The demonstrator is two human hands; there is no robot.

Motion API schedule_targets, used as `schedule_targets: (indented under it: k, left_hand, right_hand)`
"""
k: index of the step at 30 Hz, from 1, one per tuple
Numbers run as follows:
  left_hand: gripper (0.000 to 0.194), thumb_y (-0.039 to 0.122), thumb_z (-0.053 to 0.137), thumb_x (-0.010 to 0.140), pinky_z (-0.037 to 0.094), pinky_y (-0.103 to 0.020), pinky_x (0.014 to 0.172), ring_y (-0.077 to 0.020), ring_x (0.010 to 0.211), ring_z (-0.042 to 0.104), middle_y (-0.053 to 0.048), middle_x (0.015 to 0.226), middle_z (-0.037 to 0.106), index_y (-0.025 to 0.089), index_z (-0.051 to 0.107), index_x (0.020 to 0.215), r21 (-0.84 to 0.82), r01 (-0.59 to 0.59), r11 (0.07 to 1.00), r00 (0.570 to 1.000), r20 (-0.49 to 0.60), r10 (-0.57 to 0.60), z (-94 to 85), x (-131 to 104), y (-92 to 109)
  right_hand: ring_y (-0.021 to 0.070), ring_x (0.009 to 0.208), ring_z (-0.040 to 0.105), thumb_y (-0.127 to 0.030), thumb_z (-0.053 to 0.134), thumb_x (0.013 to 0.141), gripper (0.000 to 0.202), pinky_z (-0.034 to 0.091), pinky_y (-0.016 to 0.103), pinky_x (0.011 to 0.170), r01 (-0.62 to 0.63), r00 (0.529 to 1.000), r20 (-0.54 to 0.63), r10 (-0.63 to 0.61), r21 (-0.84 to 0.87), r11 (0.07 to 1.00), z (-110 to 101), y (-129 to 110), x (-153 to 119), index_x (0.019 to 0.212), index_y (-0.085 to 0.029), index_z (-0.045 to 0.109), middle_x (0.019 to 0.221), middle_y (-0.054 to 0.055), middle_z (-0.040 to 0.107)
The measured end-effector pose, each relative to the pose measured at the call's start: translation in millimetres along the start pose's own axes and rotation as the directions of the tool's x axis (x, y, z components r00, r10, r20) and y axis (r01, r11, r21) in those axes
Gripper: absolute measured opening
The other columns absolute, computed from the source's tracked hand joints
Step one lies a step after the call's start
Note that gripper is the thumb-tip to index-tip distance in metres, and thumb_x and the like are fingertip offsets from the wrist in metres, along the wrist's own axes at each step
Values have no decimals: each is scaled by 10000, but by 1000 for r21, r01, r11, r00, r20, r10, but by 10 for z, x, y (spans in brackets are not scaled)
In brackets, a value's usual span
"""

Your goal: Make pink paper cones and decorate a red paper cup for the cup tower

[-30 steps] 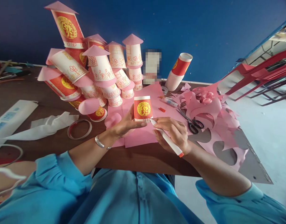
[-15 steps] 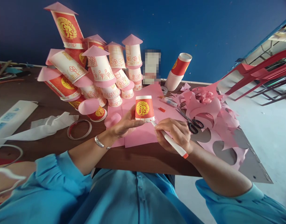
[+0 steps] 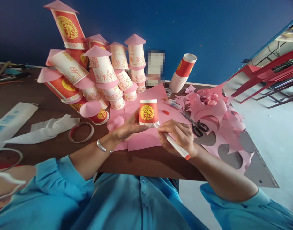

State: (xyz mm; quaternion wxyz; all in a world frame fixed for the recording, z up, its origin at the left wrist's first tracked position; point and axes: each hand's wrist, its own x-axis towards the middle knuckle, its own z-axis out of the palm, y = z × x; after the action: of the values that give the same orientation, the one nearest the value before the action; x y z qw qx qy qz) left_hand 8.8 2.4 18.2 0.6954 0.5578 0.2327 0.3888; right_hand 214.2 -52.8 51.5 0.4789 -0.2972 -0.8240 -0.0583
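My left hand (image 3: pixel 129 128) is closed on a red paper cup (image 3: pixel 148 112) with a yellow round emblem. The cup is upside down, its wider rim at the bottom, above the pink paper sheets (image 3: pixel 144 140). Pinched in my right hand (image 3: pixel 177 135) is a white marker (image 3: pixel 176 145) with an orange-red end. Its tip meets the white band near the cup's lower right rim. A few short lines show along that band. A small orange-red marker cap (image 3: pixel 165 112) lies on the pink paper just beyond.
Decorated cup towers (image 3: pixel 103 68) with pink cone roofs rise at back left. A cup stack (image 3: pixel 183 72) leans near the blue wall. Scissors (image 3: pixel 198 127), a glue bottle (image 3: pixel 172 103) and pink scraps (image 3: pixel 211 111) lie right; a tape roll (image 3: pixel 80 132) and power strip (image 3: pixel 14 119) left.
The cup has shifted very slightly right and down in my left hand. The marker tip stays at the rim, and its rear end has moved a little left and up.
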Motion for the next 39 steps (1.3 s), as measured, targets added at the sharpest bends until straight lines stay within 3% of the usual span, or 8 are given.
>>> schedule_targets:
  k: [14, 39]
  left_hand:
    - [607, 307, 853, 782, 478, -482, 1085, -273, 1189, 628, -50, 1253, 685, 287, 585, 1326, -11, 16, 1000, 1000, 0, -16, -11, 1, -19]
    - [682, 331, 851, 779, 474, -531, 1122, -338, 1268, 638, -89, 1299, 708, 259, 548, 1386, -29, 55, 998, 998, 13, -55, 0, -14, -6]
  right_hand:
    - [135, 583, 685, -45, 626, 888, 180, 553, 243, 533, 10, 1000, -25, -9, 11, 1000, -21, -7, 33, 941, -211, 579, 706, -7, 687]
    - [129, 580, 685, -39, 615, 892, 174, 540, 234, 526, -5, 1000, -13, 5, -20, 1000, -25, 12, 38, 920, -206, 574, 709, -4, 698]
